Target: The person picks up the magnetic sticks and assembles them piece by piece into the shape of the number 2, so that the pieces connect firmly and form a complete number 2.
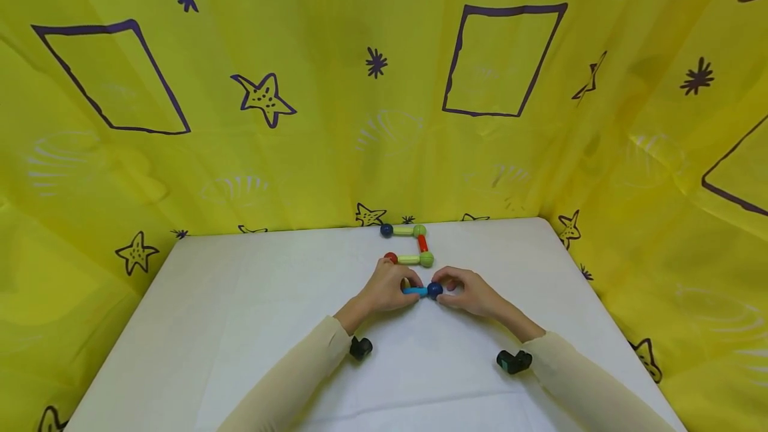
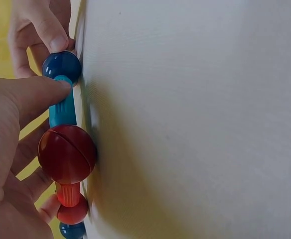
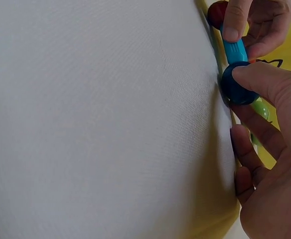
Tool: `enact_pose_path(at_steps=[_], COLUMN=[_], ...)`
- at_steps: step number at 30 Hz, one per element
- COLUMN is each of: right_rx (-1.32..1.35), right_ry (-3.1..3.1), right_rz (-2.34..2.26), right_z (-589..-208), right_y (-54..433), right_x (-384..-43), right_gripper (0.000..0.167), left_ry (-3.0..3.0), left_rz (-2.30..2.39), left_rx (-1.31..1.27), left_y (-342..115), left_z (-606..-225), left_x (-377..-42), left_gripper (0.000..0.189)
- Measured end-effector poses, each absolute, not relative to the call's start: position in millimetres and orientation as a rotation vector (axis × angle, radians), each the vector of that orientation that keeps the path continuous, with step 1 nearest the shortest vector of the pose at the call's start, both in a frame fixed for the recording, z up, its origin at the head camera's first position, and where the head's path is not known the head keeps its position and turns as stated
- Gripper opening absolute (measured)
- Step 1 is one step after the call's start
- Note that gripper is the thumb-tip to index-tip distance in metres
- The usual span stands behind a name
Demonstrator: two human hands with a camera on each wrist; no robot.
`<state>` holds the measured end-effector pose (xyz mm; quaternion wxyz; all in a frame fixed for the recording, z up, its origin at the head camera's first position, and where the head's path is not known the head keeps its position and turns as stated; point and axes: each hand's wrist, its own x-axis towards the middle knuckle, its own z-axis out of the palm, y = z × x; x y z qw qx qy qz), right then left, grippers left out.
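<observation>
My left hand (image 1: 387, 287) pinches a light blue magnetic rod (image 1: 415, 291) between thumb and fingers. A dark blue ball (image 1: 435, 291) touches the rod's right end, and my right hand (image 1: 471, 292) grips that ball with thumb and fingertips. At the rod's other end, the left wrist view shows a dark red ball (image 2: 67, 154) beside the left palm. From it an orange-red rod (image 2: 68, 194) leads to a red ball (image 2: 72, 211). In the head view the left hand hides these lower pieces. All of it lies low at the white tabletop.
Behind the hands lie a red ball, light green rods (image 1: 409, 260), green balls (image 1: 426, 259), a red rod (image 1: 423, 244) and another dark blue ball (image 1: 387, 231), joined in an angular line. A yellow patterned curtain (image 1: 324, 152) borders the white table (image 1: 252, 325). Black wrist cameras (image 1: 513, 361) sit at the cuffs.
</observation>
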<state>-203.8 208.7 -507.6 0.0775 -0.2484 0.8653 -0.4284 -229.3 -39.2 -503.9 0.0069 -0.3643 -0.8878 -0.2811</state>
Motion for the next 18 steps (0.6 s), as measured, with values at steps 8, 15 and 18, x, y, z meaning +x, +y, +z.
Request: enact_pose_path(at_steps=[8, 15, 18], right_rx=[-0.729, -0.72, -0.729], right_ry=[2.592, 2.585, 2.577], right_rz=[-1.287, -1.264, -1.259], right_z=[-509, -507, -504], right_y=[210, 212, 215], right_x=[-204, -204, -204], right_gripper=[0.03, 0.034, 0.039], left_ry=[-2.785, -2.743, -2.712], left_rz=[-0.844, -0.887, -0.927], left_rx=[-1.146, -1.127, -1.073], left_y=[-39, -50, -64], left_z=[-503, -496, -491], left_x=[-230, -227, -227], left_gripper=[0.013, 0.024, 0.031])
